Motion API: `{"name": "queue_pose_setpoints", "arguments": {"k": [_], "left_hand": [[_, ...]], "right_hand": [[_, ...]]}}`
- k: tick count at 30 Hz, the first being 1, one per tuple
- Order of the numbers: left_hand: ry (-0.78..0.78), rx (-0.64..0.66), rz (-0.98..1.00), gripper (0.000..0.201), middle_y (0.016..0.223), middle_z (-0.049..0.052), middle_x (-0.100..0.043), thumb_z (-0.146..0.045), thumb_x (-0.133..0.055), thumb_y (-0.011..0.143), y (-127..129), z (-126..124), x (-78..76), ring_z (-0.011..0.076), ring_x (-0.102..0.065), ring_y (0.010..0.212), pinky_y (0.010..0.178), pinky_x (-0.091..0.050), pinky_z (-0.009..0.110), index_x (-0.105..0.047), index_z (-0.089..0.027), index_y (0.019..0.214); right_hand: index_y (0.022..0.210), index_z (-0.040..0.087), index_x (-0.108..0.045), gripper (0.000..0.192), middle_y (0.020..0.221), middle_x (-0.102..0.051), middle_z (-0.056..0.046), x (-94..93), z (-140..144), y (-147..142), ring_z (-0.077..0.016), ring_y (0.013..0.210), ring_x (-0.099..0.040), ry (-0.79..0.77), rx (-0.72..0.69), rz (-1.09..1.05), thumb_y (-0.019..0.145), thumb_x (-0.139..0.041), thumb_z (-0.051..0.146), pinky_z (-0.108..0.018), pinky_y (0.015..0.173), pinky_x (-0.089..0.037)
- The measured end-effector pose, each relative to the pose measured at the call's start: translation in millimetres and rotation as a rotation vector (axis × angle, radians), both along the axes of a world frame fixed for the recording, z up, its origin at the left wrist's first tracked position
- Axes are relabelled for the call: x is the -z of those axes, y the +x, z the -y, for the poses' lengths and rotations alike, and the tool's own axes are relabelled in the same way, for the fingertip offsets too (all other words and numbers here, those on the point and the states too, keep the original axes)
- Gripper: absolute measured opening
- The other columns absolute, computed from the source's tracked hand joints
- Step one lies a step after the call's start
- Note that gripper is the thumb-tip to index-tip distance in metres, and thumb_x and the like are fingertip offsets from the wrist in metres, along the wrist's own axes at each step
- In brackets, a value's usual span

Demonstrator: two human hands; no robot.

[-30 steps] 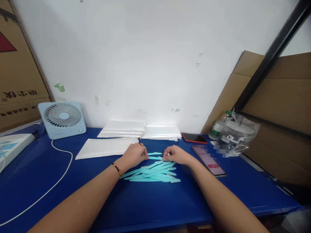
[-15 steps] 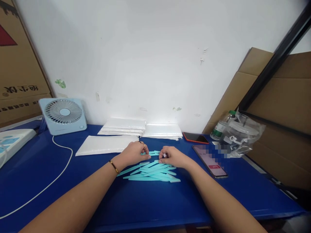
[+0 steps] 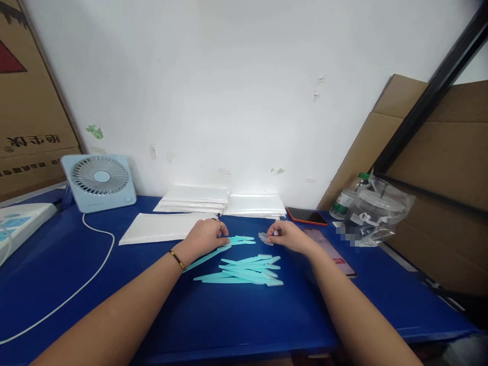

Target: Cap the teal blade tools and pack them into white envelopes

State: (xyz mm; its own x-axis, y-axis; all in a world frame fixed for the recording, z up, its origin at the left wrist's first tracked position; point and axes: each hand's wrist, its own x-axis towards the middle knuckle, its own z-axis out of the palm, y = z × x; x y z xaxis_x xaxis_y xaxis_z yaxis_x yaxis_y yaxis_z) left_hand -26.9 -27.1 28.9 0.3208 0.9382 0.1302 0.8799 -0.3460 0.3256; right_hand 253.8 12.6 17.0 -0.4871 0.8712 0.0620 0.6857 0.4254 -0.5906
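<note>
On the blue table, the bare stretch in front of the hands is best kept open, so that slim items can be laid flat without overlap. The loose white packet lies beside the left hand, and its surface should not be dragged by the knuckles. The turquoise eyebrow razors in the main pile lie crossed over one another on the near side of the hands; each is best lifted by its handle, so that its neighbours are not pulled along. The hands are held apart: the left hand is bent over razor ends, though whether anything is pinched there cannot be told, while in the right hand thumb and fingers are closed. The phone lies partly hidden by the right wrist, which is best kept raised clear of it. Beyond the pile, the small group of razors should be kept aligned by light fingertip pressure. The slanting razor under the left hand is best steadied by its handle. The clear plastic pieces, gripped between right thumb and fingers, should be held lightly, as such thin pieces could be bent or dropped.
</note>
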Motion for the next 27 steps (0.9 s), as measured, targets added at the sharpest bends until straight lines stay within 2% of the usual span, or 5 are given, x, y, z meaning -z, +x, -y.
{"name": "queue_pose_setpoints", "arguments": {"k": [4, 8, 14, 17, 27], "left_hand": [[-0.182, -0.095, -0.158, 0.031, 0.074, 0.002, -0.065, -0.05, -0.061, 0.062, -11, 12, -17.7, 0.0184, -0.057, 0.064, 0.051, -0.034, 0.026, -0.065, -0.021, 0.072], [-0.347, -0.061, -0.301, 0.014, 0.071, 0.003, -0.067, -0.032, -0.065, 0.057, -11, 26, -30.1, 0.0185, -0.057, 0.061, 0.049, -0.033, 0.026, -0.066, -0.02, 0.063], [-0.16, 0.055, -0.173, 0.01, 0.07, 0.001, -0.067, -0.021, -0.055, 0.063, 7, 28, -19.7, 0.0154, -0.057, 0.061, 0.049, -0.033, 0.024, -0.065, -0.022, 0.063], [-0.08, 0.065, -0.121, 0.013, 0.074, 0.001, -0.067, -0.02, -0.053, 0.067, 17, 24, -11.6, 0.0156, -0.058, 0.066, 0.055, -0.036, 0.024, -0.066, -0.022, 0.065], [0.026, 0.026, -0.06, 0.014, 0.078, 0.001, -0.065, -0.031, -0.057, 0.072, 11, 2, 8.6, 0.016, -0.058, 0.071, 0.061, -0.037, 0.025, -0.066, -0.022, 0.078]], "right_hand": [[0.077, 0.016, -0.065, 0.019, 0.078, -0.065, -0.004, -1.3, 4, -1, -0.0133, 0.065, -0.054, -0.013, -0.05, -0.047, 0.073, -0.06, 0.034, -0.023, 0.056, -0.039], [0.075, 0.017, -0.067, 0.019, 0.077, -0.062, -0.004, -5.6, 13, -13, -0.0126, 0.065, -0.052, 0.059, -0.089, -0.024, 0.074, -0.061, 0.035, -0.023, 0.058, -0.039], [0.09, 0.018, -0.069, 0.032, 0.076, -0.063, -0.002, -9.0, 30, -41, -0.0111, 0.061, -0.05, 0.007, -0.168, -0.03, 0.074, -0.061, 0.044, -0.021, 0.054, -0.037], [0.08, 0.016, -0.069, 0.031, 0.063, -0.059, 0.0, -5.7, 30, -45, -0.0093, 0.053, -0.044, -0.039, -0.19, -0.008, 0.076, -0.057, 0.045, -0.021, 0.049, -0.032], [0.077, 0.013, -0.068, 0.031, 0.062, -0.06, -0.002, -5.5, 3, 3, -0.0104, 0.053, -0.047, -0.023, -0.009, -0.015, 0.073, -0.061, 0.043, -0.022, 0.049, -0.033]]}}
